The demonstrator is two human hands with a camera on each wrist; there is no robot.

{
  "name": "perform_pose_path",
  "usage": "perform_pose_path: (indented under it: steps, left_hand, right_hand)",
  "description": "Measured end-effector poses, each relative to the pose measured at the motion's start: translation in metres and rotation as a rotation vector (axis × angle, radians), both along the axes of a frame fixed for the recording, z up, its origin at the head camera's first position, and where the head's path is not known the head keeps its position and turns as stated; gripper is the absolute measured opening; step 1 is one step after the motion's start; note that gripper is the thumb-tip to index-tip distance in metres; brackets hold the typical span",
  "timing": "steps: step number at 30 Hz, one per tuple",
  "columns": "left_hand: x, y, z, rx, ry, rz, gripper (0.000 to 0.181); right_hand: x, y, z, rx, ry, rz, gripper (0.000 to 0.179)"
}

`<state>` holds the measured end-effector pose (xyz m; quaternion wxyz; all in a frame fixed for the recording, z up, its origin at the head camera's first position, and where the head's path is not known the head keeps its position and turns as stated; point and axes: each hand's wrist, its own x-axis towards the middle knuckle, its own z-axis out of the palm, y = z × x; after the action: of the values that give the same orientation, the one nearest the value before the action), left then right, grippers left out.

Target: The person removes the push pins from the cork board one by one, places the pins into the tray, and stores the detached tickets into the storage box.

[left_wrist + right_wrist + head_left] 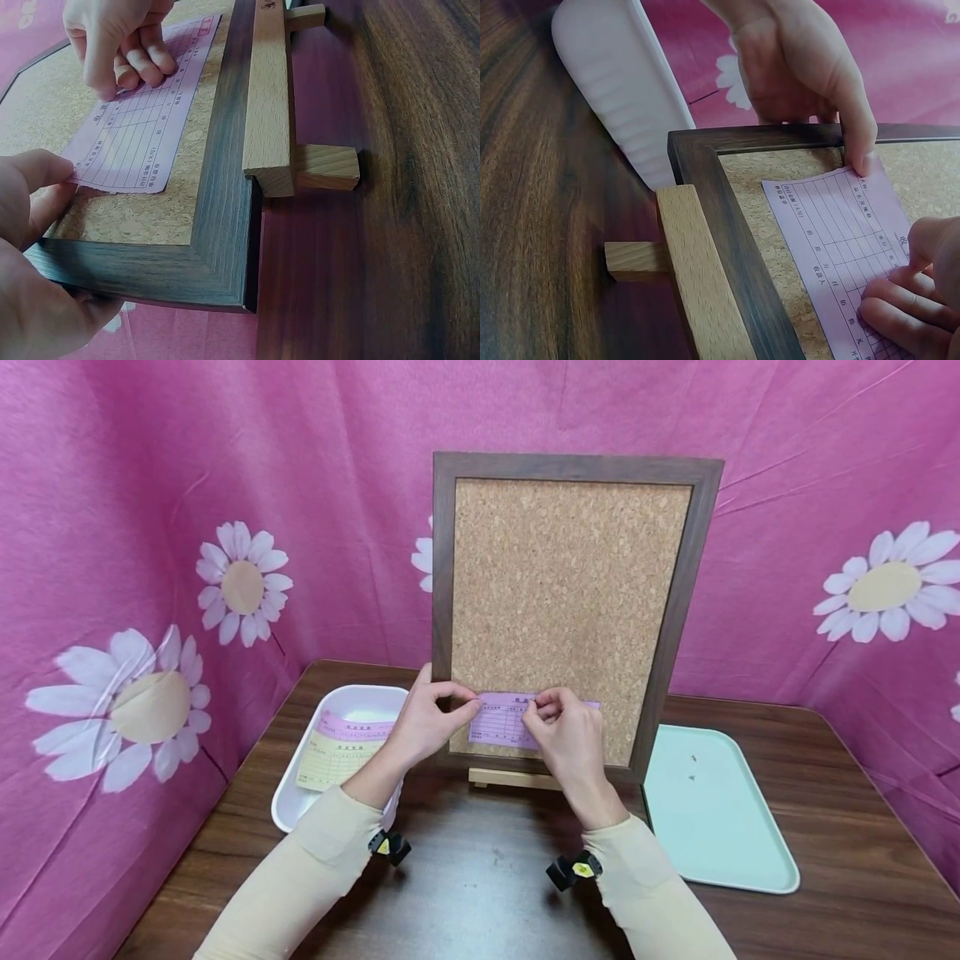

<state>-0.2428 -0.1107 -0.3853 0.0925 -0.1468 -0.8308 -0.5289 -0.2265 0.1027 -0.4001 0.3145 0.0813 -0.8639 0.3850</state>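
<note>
A purple receipt slip (495, 720) with printed lines lies against the lower part of the cork board (570, 593). At the slip's upper left corner, my left hand (429, 720) pinches the paper between thumb and index finger; its other fingers reach behind the frame's left side. My right hand (573, 735) is over the slip's top middle, thumb and index finger pinched together on a small pin, mostly hidden by the fingertips. The curled remaining fingers of that hand rest near the paper in the right wrist view.
The dark wooden frame (442, 577) stands upright on a light wooden stand (517, 778). To the left, a white tray (288, 797) holds purple and yellow slips (326, 764). A mint tray (720, 827) with two tiny objects (692, 768) lies to the right.
</note>
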Motion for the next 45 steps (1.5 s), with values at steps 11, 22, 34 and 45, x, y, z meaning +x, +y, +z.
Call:
perform_pose_path:
  steps: [11,22,34,45]
  left_hand:
    - [-0.0008,-0.0004,-0.0015,0.01,0.0,0.003,0.011]
    - [-0.0003,-0.0007,-0.0014,0.007,-0.011,0.006,0.011]
    - [0.0001,-0.0002,0.0002,-0.012,-0.017,0.016,0.01]
    - [-0.0014,-0.0019,-0.0006,-0.02,-0.021,0.014,0.011]
  right_hand:
    - [0.0004,0.0005,0.0006,-0.019,0.006,0.003,0.006]
    - [0.0009,-0.0005,0.0011,-0.003,0.015,-0.006,0.007]
    - [0.001,-0.0008,0.0019,-0.003,0.011,-0.009,0.007]
    - [0.0018,0.0,0.0024,-0.009,0.002,-0.004,0.007]
